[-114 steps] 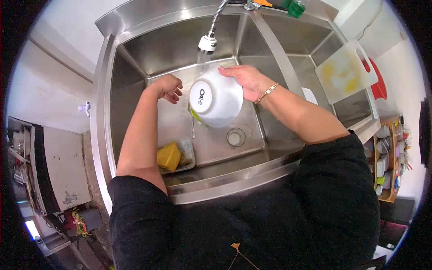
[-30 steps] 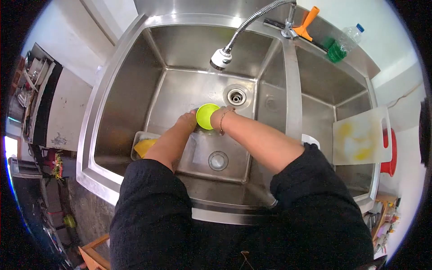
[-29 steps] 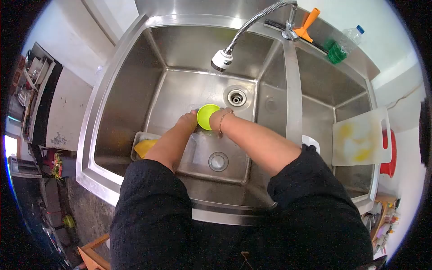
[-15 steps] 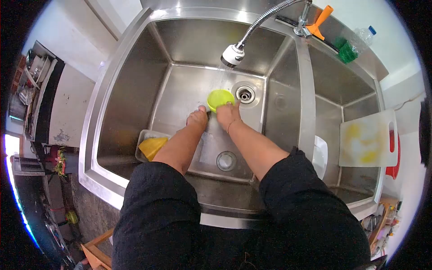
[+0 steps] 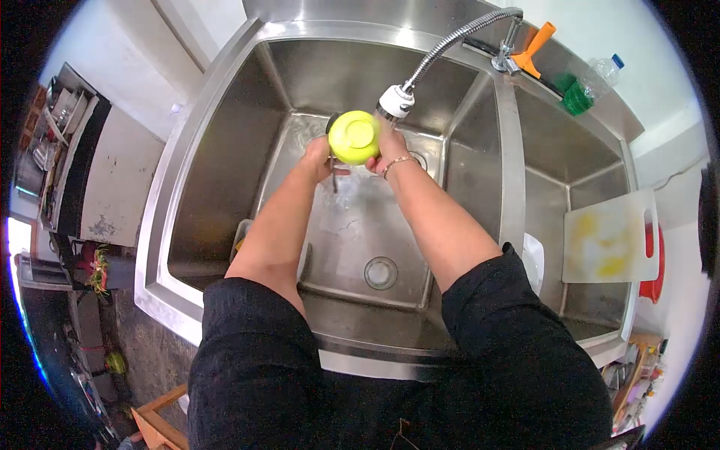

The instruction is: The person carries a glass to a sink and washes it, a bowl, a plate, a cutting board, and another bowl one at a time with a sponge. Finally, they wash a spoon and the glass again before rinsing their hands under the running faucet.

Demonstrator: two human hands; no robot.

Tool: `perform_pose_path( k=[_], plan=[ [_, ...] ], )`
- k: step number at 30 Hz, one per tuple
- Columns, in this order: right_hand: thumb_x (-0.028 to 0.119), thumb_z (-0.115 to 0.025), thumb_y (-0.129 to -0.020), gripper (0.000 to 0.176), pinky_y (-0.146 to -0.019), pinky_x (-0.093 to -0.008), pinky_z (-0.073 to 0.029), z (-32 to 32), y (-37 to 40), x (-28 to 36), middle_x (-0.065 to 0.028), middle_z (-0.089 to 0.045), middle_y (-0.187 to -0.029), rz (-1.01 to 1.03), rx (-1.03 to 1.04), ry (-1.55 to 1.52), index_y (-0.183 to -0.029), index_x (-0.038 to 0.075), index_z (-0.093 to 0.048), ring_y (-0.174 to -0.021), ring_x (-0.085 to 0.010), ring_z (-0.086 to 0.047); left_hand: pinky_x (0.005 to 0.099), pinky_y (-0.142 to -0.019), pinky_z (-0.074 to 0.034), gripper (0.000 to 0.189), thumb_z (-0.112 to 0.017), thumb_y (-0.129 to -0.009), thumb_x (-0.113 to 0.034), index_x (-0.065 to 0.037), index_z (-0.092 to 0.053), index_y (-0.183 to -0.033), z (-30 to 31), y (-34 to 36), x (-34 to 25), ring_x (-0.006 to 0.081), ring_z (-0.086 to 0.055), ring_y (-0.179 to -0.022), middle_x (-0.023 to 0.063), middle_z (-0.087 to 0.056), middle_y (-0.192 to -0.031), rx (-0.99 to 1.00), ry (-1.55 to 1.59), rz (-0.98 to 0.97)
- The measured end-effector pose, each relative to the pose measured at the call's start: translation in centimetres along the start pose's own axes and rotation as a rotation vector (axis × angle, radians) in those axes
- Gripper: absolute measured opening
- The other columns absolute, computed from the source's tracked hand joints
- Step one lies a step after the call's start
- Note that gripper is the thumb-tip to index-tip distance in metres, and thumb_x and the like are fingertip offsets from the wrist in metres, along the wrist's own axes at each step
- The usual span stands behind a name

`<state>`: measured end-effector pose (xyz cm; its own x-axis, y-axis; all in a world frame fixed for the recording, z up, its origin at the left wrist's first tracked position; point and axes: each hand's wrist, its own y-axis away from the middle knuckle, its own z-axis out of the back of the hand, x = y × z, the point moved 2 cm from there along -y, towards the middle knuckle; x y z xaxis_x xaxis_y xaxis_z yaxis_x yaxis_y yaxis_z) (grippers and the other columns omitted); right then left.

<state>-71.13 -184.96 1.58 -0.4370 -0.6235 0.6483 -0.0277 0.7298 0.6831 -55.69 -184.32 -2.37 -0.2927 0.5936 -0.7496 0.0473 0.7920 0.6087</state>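
A lime-green bowl (image 5: pixel 354 137) is turned with its base toward me, just below and left of the white faucet head (image 5: pixel 395 102). My right hand (image 5: pixel 389 150) is closed on the bowl's right side. On the other side my left hand (image 5: pixel 319 158) grips a slim dark utensil (image 5: pixel 334 182), whose thin end points down and whose dark wider end shows past the bowl's upper left edge. What kind of utensil it is, I cannot tell. Water runs over the sink floor (image 5: pixel 341 232) beneath the hands.
A round clear-and-metal piece (image 5: pixel 381 272) lies on the sink floor. My left forearm mostly covers a container (image 5: pixel 241 231). In the right basin a stained white cutting board (image 5: pixel 609 236) leans near a white dish (image 5: pixel 532 262). An orange tool (image 5: pixel 534 51) and plastic bottle (image 5: pixel 594 84) stand behind.
The bowl has come up toward the faucet and been tipped over, so its base shows instead of its inside. Both hands moved up with it, and the left one shifted slightly left.
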Motion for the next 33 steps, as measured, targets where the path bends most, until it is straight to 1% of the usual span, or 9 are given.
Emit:
perform_pose_path(
  k=[5, 9, 10, 15, 18, 23, 28, 30, 33],
  plan=[
    [0.038, -0.053, -0.083, 0.033, -0.048, -0.0443, -0.043, 0.6, 0.2, 0.9, -0.0109, -0.062, -0.082, 0.092, -0.308, -0.134, -0.094, 0.007, -0.059, -0.067, -0.0285, -0.061, 0.0587, -0.084, -0.045, 0.045, -0.028, -0.094, -0.038, -0.007, -0.045, -0.122, -4.2, 0.5, -0.9, 0.0359, -0.056, -0.103, 0.0156, -0.051, -0.121, 0.181, 0.331, -0.047],
    [0.038, -0.049, -0.088, 0.042, -0.063, -0.0457, -0.047, 0.0, -0.6, 0.5, -0.0213, -0.064, -0.079, 0.994, -0.473, 0.689, -0.081, -0.001, -0.063, -0.082, -0.0365, -0.062, 0.0534, -0.083, -0.046, 0.051, -0.027, -0.095, -0.045, -0.006, -0.046, -0.122, -3.9, -0.8, -0.8, 0.0327, -0.057, -0.102, 0.0138, -0.053, -0.120, 0.082, 0.312, -0.112],
    [0.034, -0.049, -0.087, 0.038, -0.071, -0.0446, -0.046, -1.1, -0.2, 0.7, -0.0255, -0.061, -0.081, 0.794, -0.380, 0.742, -0.082, -0.002, -0.063, -0.083, -0.0404, -0.059, 0.0498, -0.083, -0.047, 0.052, -0.027, -0.095, -0.046, -0.006, -0.047, -0.121, -3.3, -1.3, -1.0, 0.0304, -0.057, -0.102, 0.0133, -0.054, -0.119, 0.084, 0.303, -0.137],
    [0.034, -0.052, -0.080, 0.033, -0.070, -0.0445, -0.048, -3.5, 3.1, -3.2, -0.0221, -0.063, -0.083, 1.141, -0.056, 1.198, -0.077, 0.003, -0.066, -0.077, -0.0394, -0.060, 0.0427, -0.071, -0.051, 0.030, -0.048, -0.089, -0.031, -0.006, -0.056, -0.104, -2.5, -0.9, -1.6, 0.0236, -0.062, -0.081, 0.0092, -0.064, -0.092, 0.168, 0.124, -0.119],
    [0.034, -0.052, -0.081, 0.028, -0.065, -0.0413, -0.047, -2.4, 1.1, -3.4, -0.0178, -0.062, -0.077, 0.895, 0.342, 1.177, -0.086, 0.009, -0.065, -0.074, -0.0357, -0.060, 0.0464, -0.061, -0.055, 0.025, -0.047, -0.087, -0.017, -0.003, -0.053, -0.107, -0.3, -0.3, -0.9, 0.0290, -0.064, -0.078, 0.0158, -0.061, -0.093, -0.068, 0.050, -0.063],
    [0.034, -0.049, -0.077, 0.030, -0.086, -0.0530, -0.036, -1.2, 2.7, -1.4, -0.0080, -0.064, -0.102, 0.995, -0.390, 1.493, -0.092, 0.017, -0.067, -0.096, -0.0294, -0.059, 0.0473, -0.059, -0.056, 0.031, -0.043, -0.089, -0.024, -0.001, -0.051, -0.109, -3.5, 0.1, -1.1, 0.0307, -0.064, -0.076, 0.0167, -0.062, -0.093, 0.091, -0.241, -0.105],
    [0.030, -0.056, -0.072, 0.037, -0.093, -0.0714, -0.016, -4.4, 4.5, -2.6, -0.0129, -0.060, -0.111, 0.485, 0.218, 1.656, -0.102, 0.012, -0.064, -0.110, -0.0334, -0.052, 0.0411, -0.060, -0.055, 0.054, -0.035, -0.091, -0.052, -0.006, -0.052, -0.112, 0.9, -3.4, 0.4, 0.0276, -0.063, -0.078, 0.0146, -0.061, -0.102, 0.224, -0.084, 0.050],
    [0.028, -0.058, -0.070, 0.030, -0.081, -0.0645, -0.034, -4.1, 5.8, -3.4, -0.0113, -0.063, -0.102, 0.803, 0.164, 1.827, -0.094, 0.013, -0.068, -0.099, -0.0338, -0.058, 0.0416, -0.059, -0.055, 0.052, -0.034, -0.091, -0.051, -0.007, -0.053, -0.112, 2.1, -1.4, -1.0, 0.0281, -0.063, -0.079, 0.0147, -0.060, -0.104, 0.135, -0.181, 0.039],
    [0.034, -0.063, -0.071, 0.035, -0.078, -0.0557, -0.042, -2.4, 3.3, -1.8, -0.0103, -0.064, -0.102, 0.773, 0.273, 1.721, -0.095, 0.009, -0.065, -0.099, -0.0263, -0.059, 0.0376, -0.056, -0.055, 0.042, -0.035, -0.091, -0.044, -0.010, -0.054, -0.107, -0.3, 2.4, -2.8, 0.0236, -0.061, -0.069, 0.0121, -0.061, -0.089, 0.058, -0.290, 0.188]
  ],
)
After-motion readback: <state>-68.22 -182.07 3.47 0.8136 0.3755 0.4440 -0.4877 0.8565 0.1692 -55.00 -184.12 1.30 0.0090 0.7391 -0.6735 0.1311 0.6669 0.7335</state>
